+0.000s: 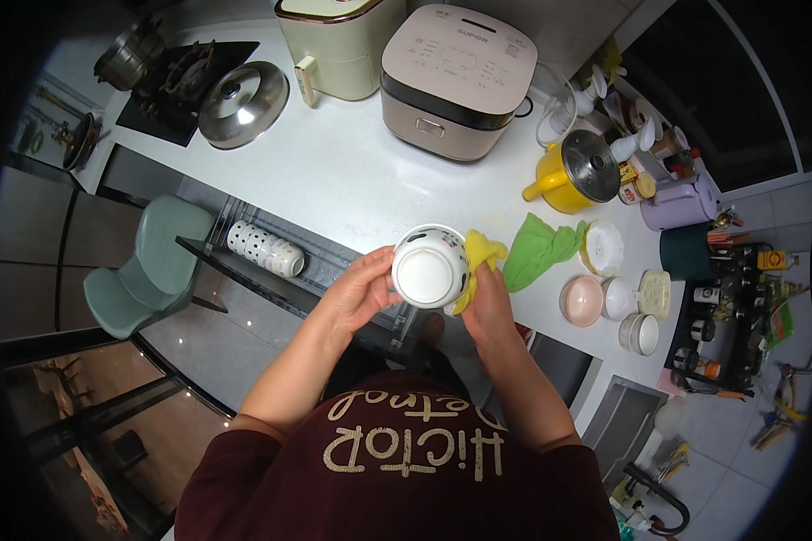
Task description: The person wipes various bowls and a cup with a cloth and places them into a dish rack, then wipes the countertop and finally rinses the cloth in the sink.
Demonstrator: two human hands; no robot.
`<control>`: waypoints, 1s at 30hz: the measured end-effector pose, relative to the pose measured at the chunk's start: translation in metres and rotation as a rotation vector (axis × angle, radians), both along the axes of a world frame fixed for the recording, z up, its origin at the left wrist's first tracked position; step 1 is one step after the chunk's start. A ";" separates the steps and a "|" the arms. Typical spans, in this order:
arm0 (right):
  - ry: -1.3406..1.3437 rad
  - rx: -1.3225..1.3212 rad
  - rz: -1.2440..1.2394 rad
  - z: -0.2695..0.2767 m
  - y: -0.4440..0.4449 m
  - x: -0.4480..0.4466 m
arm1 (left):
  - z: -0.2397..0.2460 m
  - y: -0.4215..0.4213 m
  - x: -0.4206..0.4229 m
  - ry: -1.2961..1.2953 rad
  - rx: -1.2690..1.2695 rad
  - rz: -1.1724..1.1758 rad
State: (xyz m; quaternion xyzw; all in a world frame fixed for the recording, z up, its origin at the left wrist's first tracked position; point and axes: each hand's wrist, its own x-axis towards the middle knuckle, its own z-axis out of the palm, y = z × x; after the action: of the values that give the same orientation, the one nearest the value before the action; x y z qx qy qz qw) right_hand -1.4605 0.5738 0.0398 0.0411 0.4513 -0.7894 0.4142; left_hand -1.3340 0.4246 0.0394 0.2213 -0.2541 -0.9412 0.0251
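Note:
A white bowl with a dark printed pattern [427, 270] is held up before me, its base ring turned towards the camera. My left hand [360, 287] grips its rim on one side. On the other side my right hand [490, 304] presses a yellow cloth [482, 255] against the bowl's wall; the fingers are partly hidden by the cloth. Below and to the left, an open drawer [325, 238] holds a row of patterned bowls [264, 248] lying on their sides. A green cloth [541, 250] lies on the white countertop [352, 169], right of my right hand.
A pink rice cooker [450, 88], a cream air fryer [342, 51] and a steel lid [243, 105] stand along the back. To the right are a yellow pot [575, 172], a pink bowl [582, 301], other small dishes and a spice rack [707, 318]. A green chair [152, 264] stands left.

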 end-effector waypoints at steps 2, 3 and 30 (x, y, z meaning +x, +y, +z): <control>0.035 0.081 -0.011 -0.003 0.000 -0.001 | -0.005 0.001 0.001 0.036 0.109 0.044; 0.105 0.154 -0.015 0.000 -0.002 0.000 | -0.005 0.004 0.000 0.039 0.131 0.089; 0.376 0.573 0.040 -0.036 0.045 0.010 | -0.069 -0.056 0.103 -0.324 -0.415 0.251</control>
State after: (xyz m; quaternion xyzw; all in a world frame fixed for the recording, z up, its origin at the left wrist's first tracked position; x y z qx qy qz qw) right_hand -1.4508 0.6189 0.0040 0.0008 0.7240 -0.6158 0.3109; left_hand -1.2306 0.3687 -0.0296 0.3887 -0.4125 -0.8110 0.1451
